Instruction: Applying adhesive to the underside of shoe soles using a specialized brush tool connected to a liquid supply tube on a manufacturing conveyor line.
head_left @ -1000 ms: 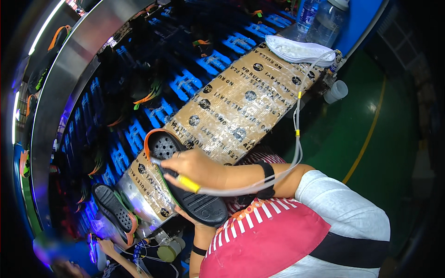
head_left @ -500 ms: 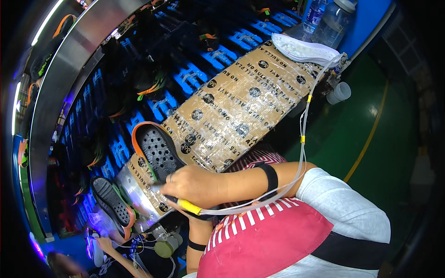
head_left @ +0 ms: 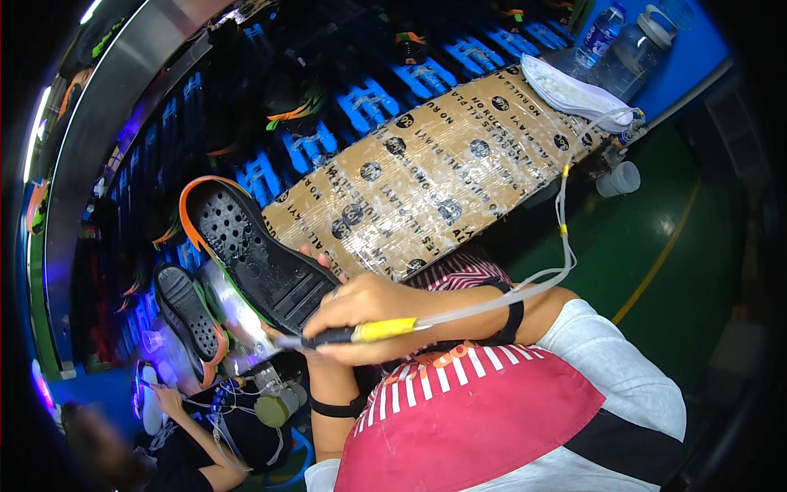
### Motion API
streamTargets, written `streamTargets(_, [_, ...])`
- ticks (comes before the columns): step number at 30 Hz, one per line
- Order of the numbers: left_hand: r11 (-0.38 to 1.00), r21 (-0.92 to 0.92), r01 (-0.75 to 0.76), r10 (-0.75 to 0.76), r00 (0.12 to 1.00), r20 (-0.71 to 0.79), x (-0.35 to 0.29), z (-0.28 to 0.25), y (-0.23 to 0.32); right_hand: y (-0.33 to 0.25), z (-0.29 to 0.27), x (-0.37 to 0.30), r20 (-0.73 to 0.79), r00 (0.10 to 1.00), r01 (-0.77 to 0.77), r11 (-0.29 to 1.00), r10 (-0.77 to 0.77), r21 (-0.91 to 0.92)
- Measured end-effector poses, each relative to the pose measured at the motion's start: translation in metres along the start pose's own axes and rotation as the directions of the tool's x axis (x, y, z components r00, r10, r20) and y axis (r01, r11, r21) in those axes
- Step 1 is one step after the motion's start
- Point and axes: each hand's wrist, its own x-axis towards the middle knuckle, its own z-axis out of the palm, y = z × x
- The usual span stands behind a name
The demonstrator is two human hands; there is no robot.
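Observation:
My right hand (head_left: 367,313) is closed around the black handle of a tube-fed brush (head_left: 385,329). Yellow tape wraps the handle's rear, where a clear hose joins it. The brush's grey tip, smeared by motion, lies at the near-left edge of a black shoe sole (head_left: 266,254) with holes and an orange-green rim. Supporting that sole from beneath is my left hand (head_left: 318,257); its fingers show past the right edge, the rest mostly hidden. Another black sole (head_left: 190,312) with an orange rim stands apart to the left.
A cardboard-covered board (head_left: 418,172) stretches to the far right, bearing a white sole (head_left: 570,92). Beyond stand a water bottle (head_left: 601,35) and a large clear jug (head_left: 635,57). Blue racks (head_left: 366,107) line a conveyor. A white cup (head_left: 619,179) hangs at right. At lower left a co-worker's hand (head_left: 168,399) holds a shoe.
The held sole has come into fuller view, tilted up and left of the board. My right hand has shifted right, with the brush turned nearly level. The whole view has shifted slightly.

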Motion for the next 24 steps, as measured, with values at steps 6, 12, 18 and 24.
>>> streamTargets(6, [0.964,0.265,0.014,-0.023,0.999,0.028,0.006,-0.012,0.021,-0.004,0.005,-0.011,0.089,0.987,-0.122,0.981,0.136,-0.154])
streamTargets(12, [0.948,0.306,-0.089,0.100,0.995,-0.022,0.006,0.001,0.030,-0.005,-0.008,-0.007,0.104,0.987,-0.130,0.991,0.126,0.032])
streamTargets(18, [0.937,0.311,-0.160,0.162,0.987,0.020,0.008,0.005,0.041,-0.007,-0.014,-0.014,0.357,0.926,-0.147,0.988,0.119,0.051])
streamTargets(24, [0.842,0.485,-0.234,0.242,0.969,0.049,0.010,0.009,0.055,0.001,-0.010,-0.026,0.246,0.960,-0.117,0.990,0.132,-0.077])
